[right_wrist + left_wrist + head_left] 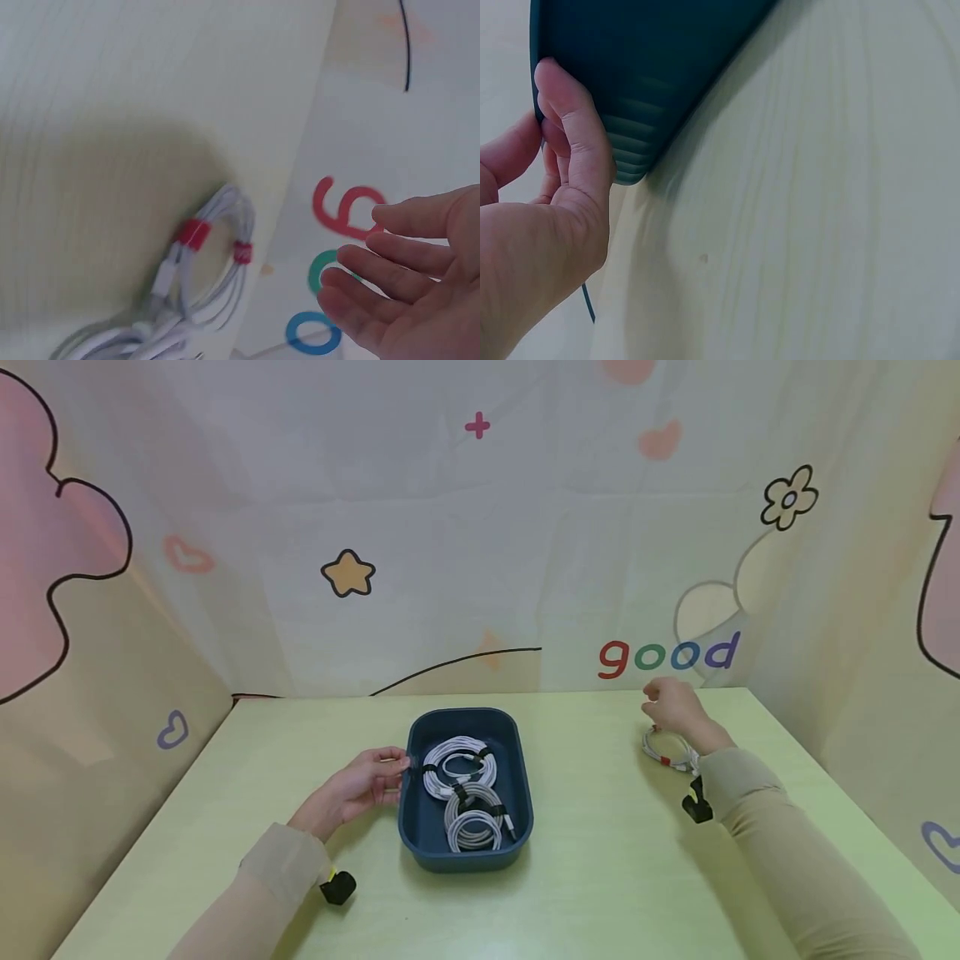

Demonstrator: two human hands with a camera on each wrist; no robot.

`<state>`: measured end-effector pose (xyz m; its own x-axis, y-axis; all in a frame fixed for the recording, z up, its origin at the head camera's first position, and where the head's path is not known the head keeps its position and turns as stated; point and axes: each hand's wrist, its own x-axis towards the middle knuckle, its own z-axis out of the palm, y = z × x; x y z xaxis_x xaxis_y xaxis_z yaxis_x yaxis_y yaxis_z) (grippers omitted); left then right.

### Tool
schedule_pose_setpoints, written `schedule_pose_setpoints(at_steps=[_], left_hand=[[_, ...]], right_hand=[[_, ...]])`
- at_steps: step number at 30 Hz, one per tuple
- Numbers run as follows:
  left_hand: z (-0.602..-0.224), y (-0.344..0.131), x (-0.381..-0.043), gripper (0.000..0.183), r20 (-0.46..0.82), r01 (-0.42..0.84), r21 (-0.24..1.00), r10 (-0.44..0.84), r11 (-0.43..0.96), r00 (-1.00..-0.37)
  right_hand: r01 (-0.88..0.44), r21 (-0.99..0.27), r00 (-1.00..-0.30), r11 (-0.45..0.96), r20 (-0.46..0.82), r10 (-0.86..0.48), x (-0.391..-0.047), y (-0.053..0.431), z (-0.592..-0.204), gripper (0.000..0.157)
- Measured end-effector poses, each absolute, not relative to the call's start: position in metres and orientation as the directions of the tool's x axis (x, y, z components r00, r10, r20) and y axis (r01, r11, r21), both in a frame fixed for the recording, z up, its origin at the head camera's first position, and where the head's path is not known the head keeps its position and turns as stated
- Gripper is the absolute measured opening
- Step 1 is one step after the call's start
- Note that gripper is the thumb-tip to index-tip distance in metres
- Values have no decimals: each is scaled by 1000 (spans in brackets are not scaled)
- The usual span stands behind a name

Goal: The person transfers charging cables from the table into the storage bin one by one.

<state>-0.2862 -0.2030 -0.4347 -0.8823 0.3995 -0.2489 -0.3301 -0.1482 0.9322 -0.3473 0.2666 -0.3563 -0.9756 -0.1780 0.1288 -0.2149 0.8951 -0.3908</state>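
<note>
Pale yellow-green worktop, seen from the head view. On it, a dark-blue storage tray, long axis twelve to six. Left hand at its nine o'clock, grip pinching the rim. Right hand well apart, toward the tray's two o'clock; grip loose, holding nothing. Coiled white cables inside the tray. Red-tied white cable on the worktop, near, at the right grip's six o'clock, untouched by its fingertips; visible loop runs roughly ten to four. Right hand nearer.
</note>
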Motion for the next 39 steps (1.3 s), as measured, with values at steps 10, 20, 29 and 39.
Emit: schedule_pose_setpoints(at_steps=[10, 20, 29, 39], left_hand=[[-433, -202, -285, 6, -254, -336, 930, 402, -149, -880], [-432, -200, -284, 7, -237, -324, 934, 415, -150, -878], [-433, -202, -285, 5, -219, -310, 938, 428, -156, -877], [-432, -203, -285, 7, -241, -326, 933, 407, -154, -881]], right_hand=[[-79, -335, -986, 939, -113, -123, -356, 293, -372, 49], [-33, -322, -982, 946, -165, -90, -353, 299, -381, 44], [-37, -300, -981, 953, -169, -92, -352, 299, -388, 30], [-61, -387, -977, 920, -164, -134, -350, 293, -383, 26]])
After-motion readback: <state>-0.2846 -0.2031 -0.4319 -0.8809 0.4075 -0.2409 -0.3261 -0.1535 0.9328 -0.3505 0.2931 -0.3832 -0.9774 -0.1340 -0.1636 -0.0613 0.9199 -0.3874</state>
